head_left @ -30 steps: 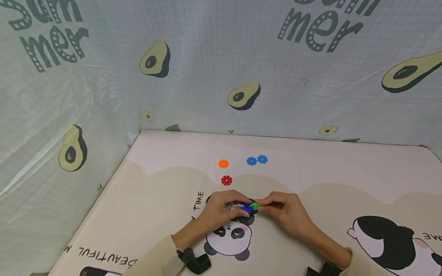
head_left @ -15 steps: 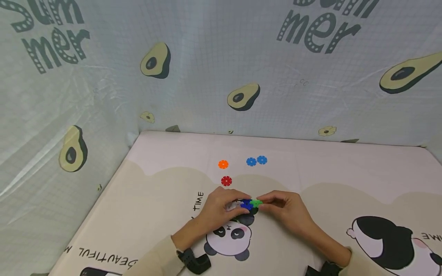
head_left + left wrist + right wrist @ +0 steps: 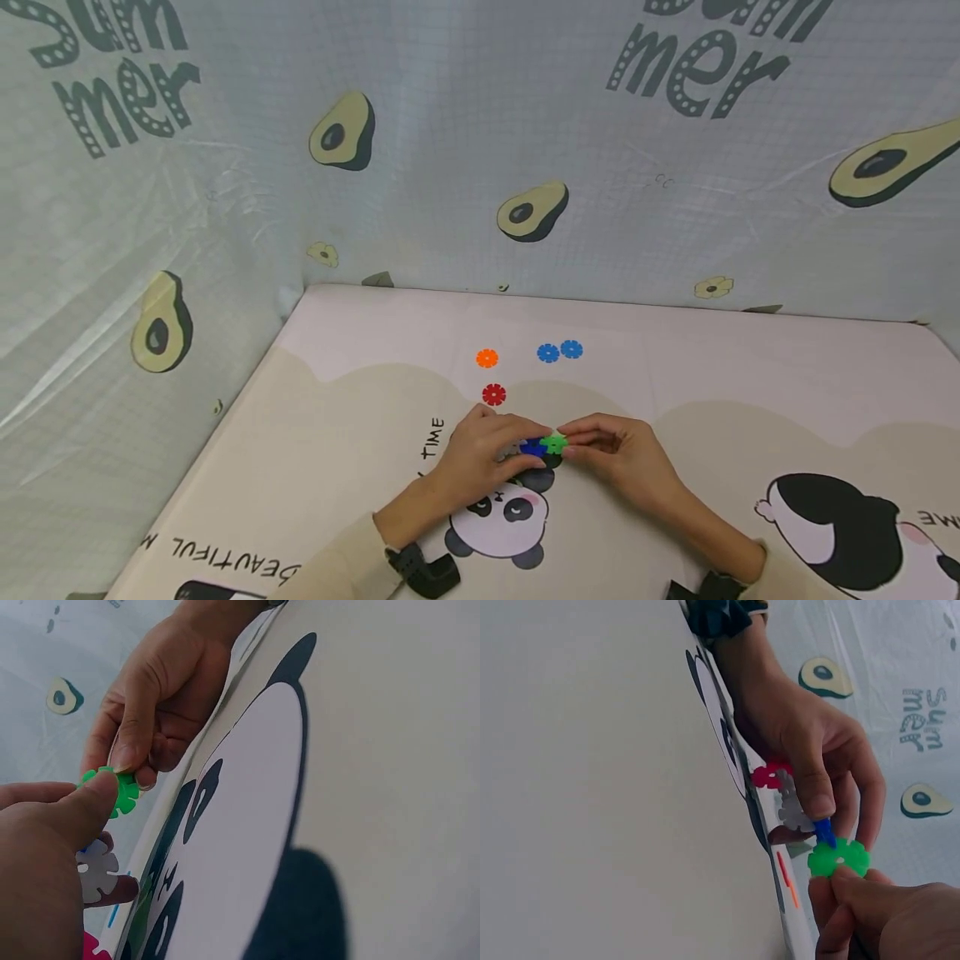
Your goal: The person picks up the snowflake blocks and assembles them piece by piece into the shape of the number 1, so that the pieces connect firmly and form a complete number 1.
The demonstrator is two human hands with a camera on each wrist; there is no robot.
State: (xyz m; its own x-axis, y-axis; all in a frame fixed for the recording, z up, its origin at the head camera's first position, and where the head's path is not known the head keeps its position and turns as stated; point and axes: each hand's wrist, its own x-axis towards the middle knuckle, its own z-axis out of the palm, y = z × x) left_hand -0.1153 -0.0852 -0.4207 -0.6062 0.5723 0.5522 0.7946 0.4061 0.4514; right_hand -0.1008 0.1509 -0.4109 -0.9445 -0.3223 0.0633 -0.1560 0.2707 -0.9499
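My left hand (image 3: 476, 450) grips a short chain of notched plastic discs between thumb and fingers. In the right wrist view the chain shows a pink disc (image 3: 766, 777), a white disc (image 3: 791, 806) and a dark blue disc (image 3: 824, 832), partly hidden by the left thumb. My right hand (image 3: 622, 454) pinches a green notched disc (image 3: 838, 858) by its edge with thumb and index finger. The green disc meets the dark blue disc at its notched rim, at an angle to it. Both hands are close together over the printed panda.
Beyond the hands, an orange disc (image 3: 487, 358), a red disc (image 3: 493, 394) and two light blue discs (image 3: 548, 353) lie flat on the table (image 3: 360, 333). A fabric wall (image 3: 427, 125) printed with avocados stands behind and at the left.
Both hands stay in nearly the same place, with the discs shifting slightly between them. The green disc turns a little, showing more of its face than a second ago.
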